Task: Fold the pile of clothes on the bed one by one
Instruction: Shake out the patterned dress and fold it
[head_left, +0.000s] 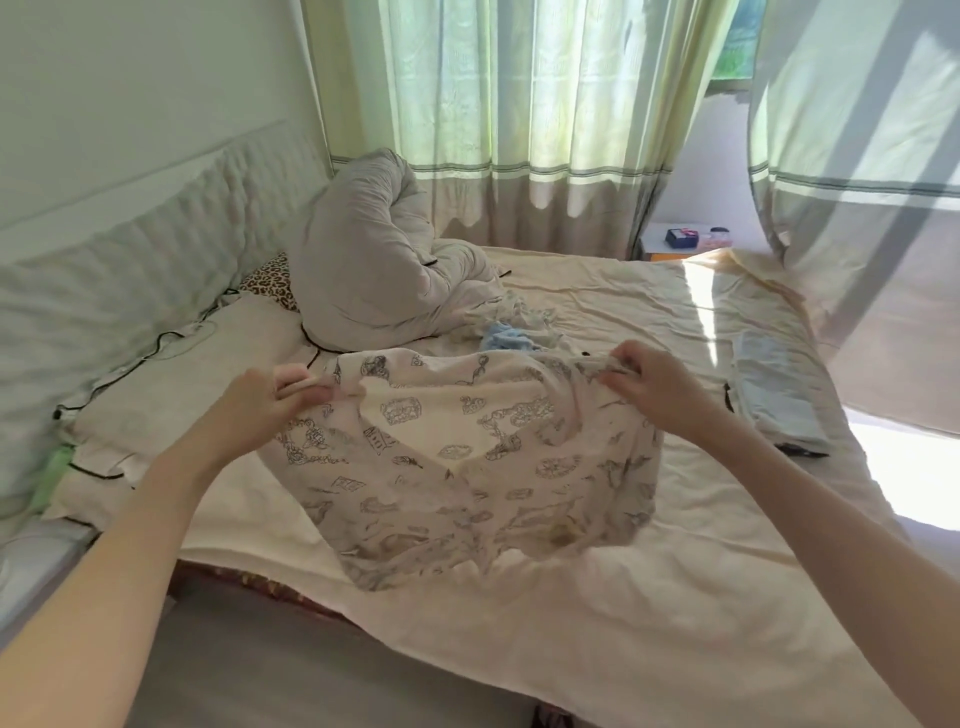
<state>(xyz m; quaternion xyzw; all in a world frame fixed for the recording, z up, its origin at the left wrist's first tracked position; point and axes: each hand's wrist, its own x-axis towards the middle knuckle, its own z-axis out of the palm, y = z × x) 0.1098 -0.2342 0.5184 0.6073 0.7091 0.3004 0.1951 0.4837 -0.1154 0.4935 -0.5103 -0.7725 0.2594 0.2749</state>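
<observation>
1. Our left hand (260, 397) and right hand (644, 387) each pinch a top corner of the printed garment (467, 467), which hangs between them over the bed (623, 597).
2. Its long axis runs hand to hand, both equally near.
3. The remaining pile (511, 332) lies beyond, partly hidden; the garment's type is unclear.

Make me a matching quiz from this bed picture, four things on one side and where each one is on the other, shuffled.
Things:
1. patterned shirt
2. grey duvet
3. blue cloth
4. folded clothes

Places:
A. bunched near the curtain
B. at the bed's right edge
C. held up by the left hand and right hand
D. on the sheet just beyond the shirt

Pairs: 1-C, 2-A, 3-D, 4-B
</observation>
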